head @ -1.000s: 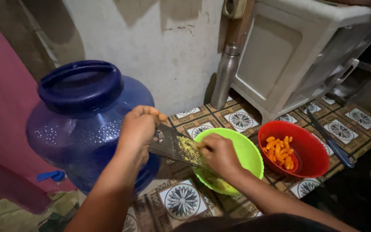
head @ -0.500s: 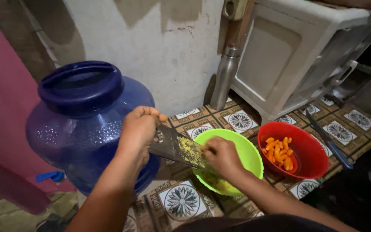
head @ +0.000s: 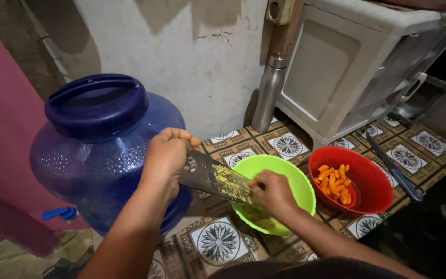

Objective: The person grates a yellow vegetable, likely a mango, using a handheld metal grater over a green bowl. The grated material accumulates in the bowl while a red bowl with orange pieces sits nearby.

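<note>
A flat metal grater [head: 213, 179] slants down into a lime-green bowl [head: 291, 175] on the patterned floor. My left hand [head: 167, 155] grips the grater's upper end. My right hand [head: 272, 192] presses a small yellow-orange piece against the grater's lower face, just above the bowl; the piece is mostly hidden by my fingers. Yellow shreds cling to the grater and lie inside the green bowl. To the right stands a red bowl [head: 375, 195] holding several orange root pieces [head: 335, 182].
A large blue water jug [head: 96, 150] stands left of the grater. A steel bottle [head: 268, 94] leans at the wall, next to a white plastic cabinet [head: 352, 67]. A blue-handled knife [head: 394, 170] lies right of the red bowl. Pink cloth [head: 1, 144] hangs at far left.
My right hand has slid slightly down the grater toward the green bowl. My left hand and the bowls have stayed where they were.
</note>
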